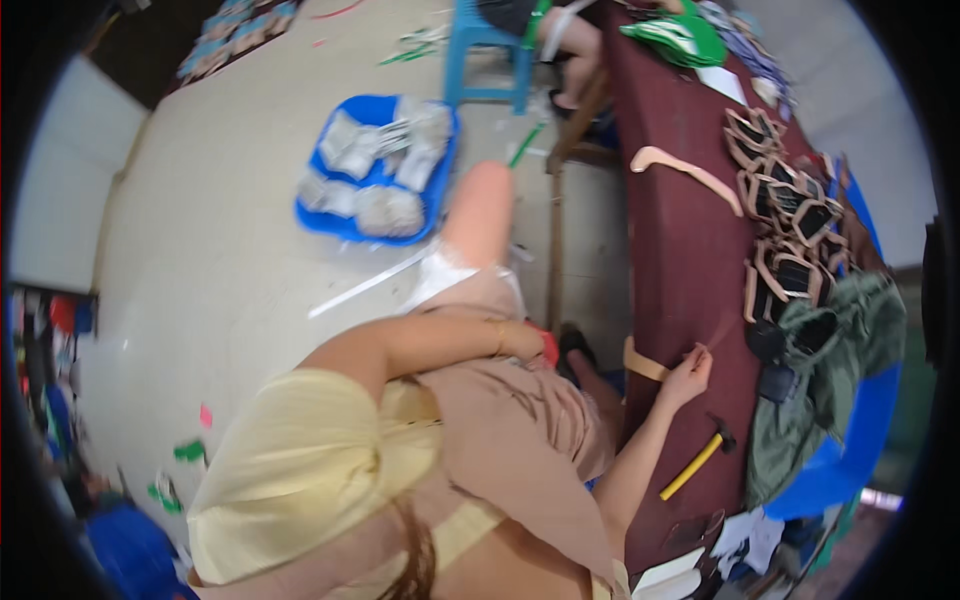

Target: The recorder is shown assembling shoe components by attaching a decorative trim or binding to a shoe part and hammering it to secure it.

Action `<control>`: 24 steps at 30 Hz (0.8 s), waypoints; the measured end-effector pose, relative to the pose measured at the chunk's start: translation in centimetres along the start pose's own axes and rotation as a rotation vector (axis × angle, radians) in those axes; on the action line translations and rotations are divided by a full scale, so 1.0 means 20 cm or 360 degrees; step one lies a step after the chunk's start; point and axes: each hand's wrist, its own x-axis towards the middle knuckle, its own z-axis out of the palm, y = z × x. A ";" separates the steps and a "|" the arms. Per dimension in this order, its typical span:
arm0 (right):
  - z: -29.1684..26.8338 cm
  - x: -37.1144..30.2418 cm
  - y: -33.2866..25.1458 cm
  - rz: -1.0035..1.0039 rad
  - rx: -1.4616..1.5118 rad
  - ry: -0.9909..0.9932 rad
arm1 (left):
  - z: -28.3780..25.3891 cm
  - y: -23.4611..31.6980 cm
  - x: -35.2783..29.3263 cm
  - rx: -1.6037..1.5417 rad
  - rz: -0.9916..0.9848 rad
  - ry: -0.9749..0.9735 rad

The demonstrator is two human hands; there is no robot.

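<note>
My right hand is over the maroon-covered table, its thumb and fingers pinched together. A faint, thin sliver seems to extend from the fingertips, too blurred to name. Beside that hand, a flat beige strip lies at the table's near edge. On my lap, my left hand is curled against a small red thing, and its fingertips are hidden. Farther up the table lies a curved beige strip. A hammer with a yellow handle and black head rests nearer to me.
Several beige-and-black shaped pieces are piled along the table's right side, beside dark green cloth. A blue tray of pale wrapped bundles sits on the floor. Another person sits beyond, near a blue stool.
</note>
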 end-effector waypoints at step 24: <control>0.11 0.09 -0.19 0.0771 -0.0812 0.0225 | -0.39 -0.38 0.17 -0.1388 0.0192 0.0065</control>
